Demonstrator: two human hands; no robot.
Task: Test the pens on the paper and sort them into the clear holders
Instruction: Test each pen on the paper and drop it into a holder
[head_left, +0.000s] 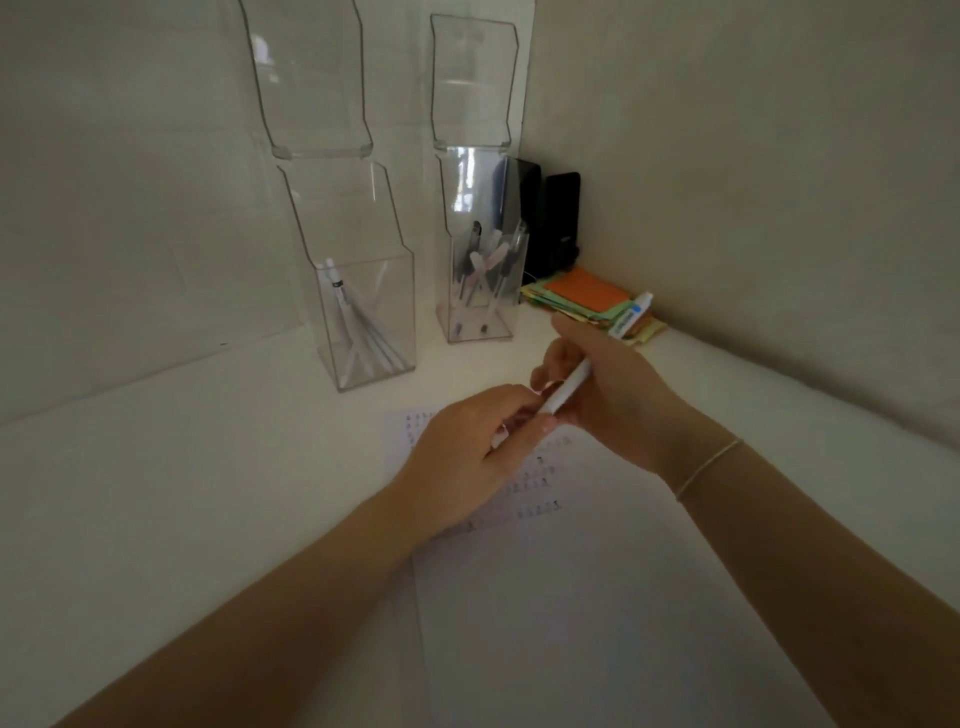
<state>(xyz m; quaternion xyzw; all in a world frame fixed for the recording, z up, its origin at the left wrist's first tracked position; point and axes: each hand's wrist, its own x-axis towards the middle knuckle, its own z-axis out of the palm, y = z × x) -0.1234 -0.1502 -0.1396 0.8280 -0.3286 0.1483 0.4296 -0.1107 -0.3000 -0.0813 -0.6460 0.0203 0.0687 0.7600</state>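
A white pen (571, 387) with a blue-labelled top end is held slanted above the paper (571, 613). My right hand (608, 395) grips its barrel. My left hand (467, 457) pinches its lower end, where a small white piece, perhaps the cap, shows between the fingers. The sheet lies on the white desk and carries rows of small scribble marks. Two tall clear holders stand at the back: the left holder (387, 296) contains several white pens, the right holder (511, 291) contains several mixed pens.
A stack of coloured sticky notes (582, 299) lies in the corner behind my right hand. Two black upright objects (558, 223) stand against the wall beside the right holder. Walls close the desk at the back and right.
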